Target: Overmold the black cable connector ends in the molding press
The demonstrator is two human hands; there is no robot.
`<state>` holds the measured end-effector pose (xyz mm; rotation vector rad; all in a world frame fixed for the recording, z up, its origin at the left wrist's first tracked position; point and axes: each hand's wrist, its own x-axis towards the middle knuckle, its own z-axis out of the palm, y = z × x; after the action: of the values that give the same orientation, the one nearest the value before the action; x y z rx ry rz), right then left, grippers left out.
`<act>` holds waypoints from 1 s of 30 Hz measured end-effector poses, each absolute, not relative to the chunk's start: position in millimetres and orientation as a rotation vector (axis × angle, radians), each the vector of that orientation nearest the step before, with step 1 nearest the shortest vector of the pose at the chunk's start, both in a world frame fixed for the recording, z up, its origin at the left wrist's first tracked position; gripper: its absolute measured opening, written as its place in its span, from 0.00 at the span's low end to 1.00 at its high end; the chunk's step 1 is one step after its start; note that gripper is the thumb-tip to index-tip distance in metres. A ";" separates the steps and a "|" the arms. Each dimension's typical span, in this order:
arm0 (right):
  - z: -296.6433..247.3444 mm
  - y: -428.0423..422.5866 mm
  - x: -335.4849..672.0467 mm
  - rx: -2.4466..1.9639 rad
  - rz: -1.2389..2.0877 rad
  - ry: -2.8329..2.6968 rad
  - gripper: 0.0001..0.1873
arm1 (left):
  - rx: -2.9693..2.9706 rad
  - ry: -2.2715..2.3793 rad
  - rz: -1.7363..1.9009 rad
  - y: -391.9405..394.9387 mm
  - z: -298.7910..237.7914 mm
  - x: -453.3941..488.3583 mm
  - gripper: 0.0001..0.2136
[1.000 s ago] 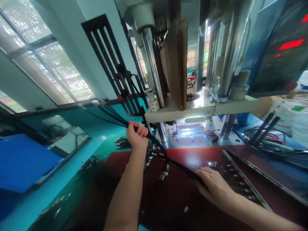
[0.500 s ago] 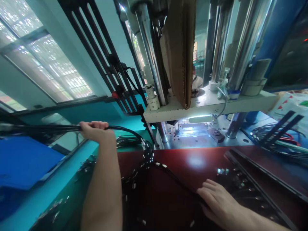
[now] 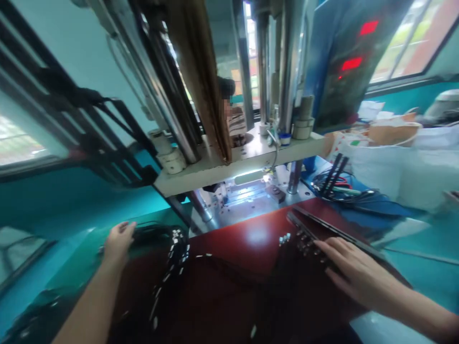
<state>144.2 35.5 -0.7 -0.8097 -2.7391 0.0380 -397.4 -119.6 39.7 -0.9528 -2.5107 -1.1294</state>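
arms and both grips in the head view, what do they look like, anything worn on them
The left grip and right grip are ungloved human hands. The left forearm and right forearm show no sleeves; blur hides finer detail.

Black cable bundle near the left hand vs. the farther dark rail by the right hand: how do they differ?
Shape: the cable bundle curves, while the farther rail runs straight.
Look: the cable bundle is dotted with small bright pieces; the farther rail shows a plain edge.
Place: the cable bundle lies near the left hand, the farther rail beside the right hand.
Shared: both are dark and long.
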 end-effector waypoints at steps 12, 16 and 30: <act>29.6 39.5 152.4 -1.394 0.588 -2.942 0.14 | -2.501 -2.053 0.246 -104.7 29.7 -132.4 0.16; 46.7 61.5 144.5 -1.503 0.640 -2.956 0.12 | -2.551 -2.001 0.414 -95.5 26.4 -116.6 0.08; 82.2 177.5 19.2 -1.240 0.433 -2.707 0.13 | -2.282 -2.190 0.266 -52.3 43.0 -117.5 0.12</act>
<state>19.2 177.5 82.2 -1.2402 -2.7068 0.4335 -117.5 -52.3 43.0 -2.2819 -2.1897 0.2665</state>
